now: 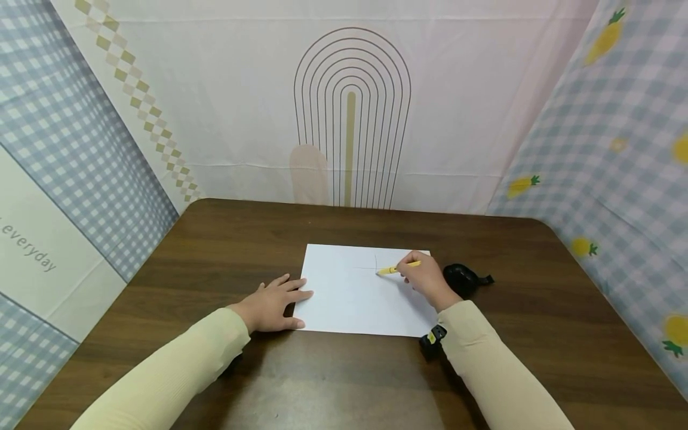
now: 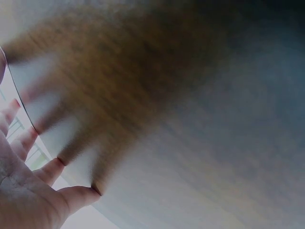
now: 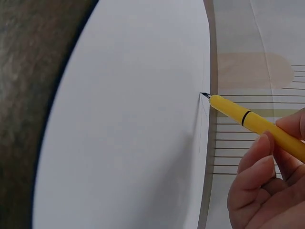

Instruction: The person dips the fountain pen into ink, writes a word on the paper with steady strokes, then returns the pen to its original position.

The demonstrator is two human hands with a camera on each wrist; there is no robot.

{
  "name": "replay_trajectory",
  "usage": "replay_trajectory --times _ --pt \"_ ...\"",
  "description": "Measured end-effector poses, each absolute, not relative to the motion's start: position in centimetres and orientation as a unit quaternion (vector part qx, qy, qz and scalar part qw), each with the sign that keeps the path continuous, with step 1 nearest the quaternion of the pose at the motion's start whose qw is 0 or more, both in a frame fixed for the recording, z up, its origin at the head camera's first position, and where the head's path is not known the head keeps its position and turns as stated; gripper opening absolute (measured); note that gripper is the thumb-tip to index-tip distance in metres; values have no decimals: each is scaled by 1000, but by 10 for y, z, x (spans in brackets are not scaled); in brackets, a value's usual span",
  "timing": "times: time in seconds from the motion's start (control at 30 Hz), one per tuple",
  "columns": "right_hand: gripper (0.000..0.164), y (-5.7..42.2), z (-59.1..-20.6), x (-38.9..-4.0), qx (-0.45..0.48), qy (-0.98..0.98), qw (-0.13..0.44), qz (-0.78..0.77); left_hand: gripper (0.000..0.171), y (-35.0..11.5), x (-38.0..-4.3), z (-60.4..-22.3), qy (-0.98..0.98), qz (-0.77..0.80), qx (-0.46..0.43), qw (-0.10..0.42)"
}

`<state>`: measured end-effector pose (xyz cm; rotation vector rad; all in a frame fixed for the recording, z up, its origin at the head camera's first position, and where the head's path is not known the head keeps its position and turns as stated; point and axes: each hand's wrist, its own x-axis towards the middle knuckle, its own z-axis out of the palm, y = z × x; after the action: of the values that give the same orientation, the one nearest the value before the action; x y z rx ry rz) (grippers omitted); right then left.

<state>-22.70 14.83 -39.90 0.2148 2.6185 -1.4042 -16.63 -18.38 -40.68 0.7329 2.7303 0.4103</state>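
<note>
A white sheet of paper [image 1: 338, 298] lies on the brown wooden table, with a few thin lines crossing near its upper right. My right hand [image 1: 423, 276] pinches a yellow fountain pen [image 3: 233, 110] between thumb and fingers. In the right wrist view the dark nib meets the paper where the fine lines run. Flat and spread, my left hand [image 1: 274, 303] rests at the left edge of the sheet, some fingertips over the paper. The left wrist view shows this hand's fingers [image 2: 76, 198] splayed along the tabletop with their blurred reflections.
A black rounded object [image 1: 461, 279] with a short end sits right of the paper, beside my right hand. The wooden table [image 1: 242, 239] reaches back to a white patterned cloth [image 1: 231, 89]. Checked cloths hang on both sides.
</note>
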Motion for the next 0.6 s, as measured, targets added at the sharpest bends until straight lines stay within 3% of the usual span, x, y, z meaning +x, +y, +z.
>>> replay_trajectory --times 0.6 --pt "10 146 -398 -218 49 875 76 -476 66 -184 -168 -409 947 138 254 142"
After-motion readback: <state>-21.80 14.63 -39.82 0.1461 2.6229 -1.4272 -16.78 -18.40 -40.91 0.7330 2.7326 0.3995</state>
